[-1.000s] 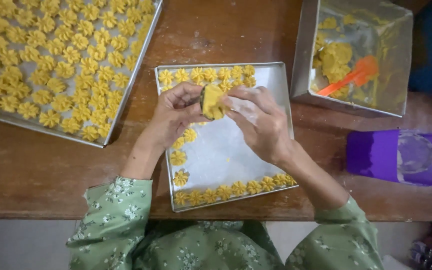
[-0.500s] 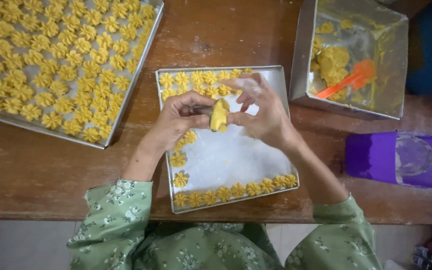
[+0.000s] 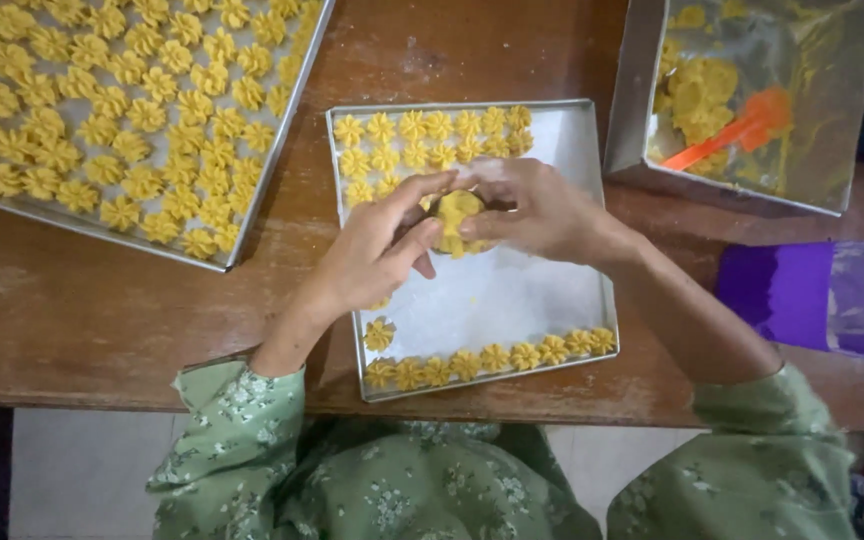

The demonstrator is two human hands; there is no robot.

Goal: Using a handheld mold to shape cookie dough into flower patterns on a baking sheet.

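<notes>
Both forearms come up from the lower edge, covered to the wrist area by green flowered sleeves. The left arm rises from about 7 o'clock toward the centre, and the right arm comes in from about 4 o'clock. The left hand (image 3: 377, 255) is seen from the back, its thumb stretched toward 2 o'clock and its fingers bent inward. The right hand (image 3: 542, 210) lies at 3 o'clock of the left one, its fingers curled toward 9 o'clock. The fingertips of the two hands meet and are pinched together.
</notes>
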